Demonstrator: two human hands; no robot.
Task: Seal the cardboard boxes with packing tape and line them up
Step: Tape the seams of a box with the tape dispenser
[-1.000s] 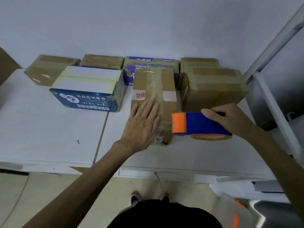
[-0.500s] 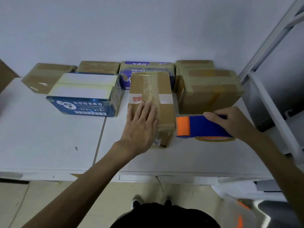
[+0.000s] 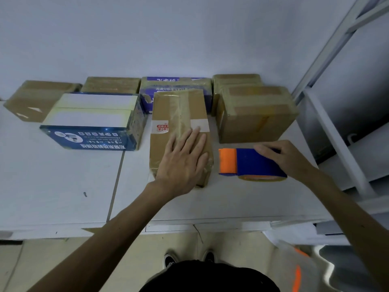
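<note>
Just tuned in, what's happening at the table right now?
A person stands at the white table sealing boxes. Their left hand lies flat on the narrow cardboard box in the middle, which already has clear tape along its top. Their right hand grips the blue and orange tape dispenser, which sits on the table just right of that box. Other boxes, including a blue printed box, sit toward the wall.
</note>
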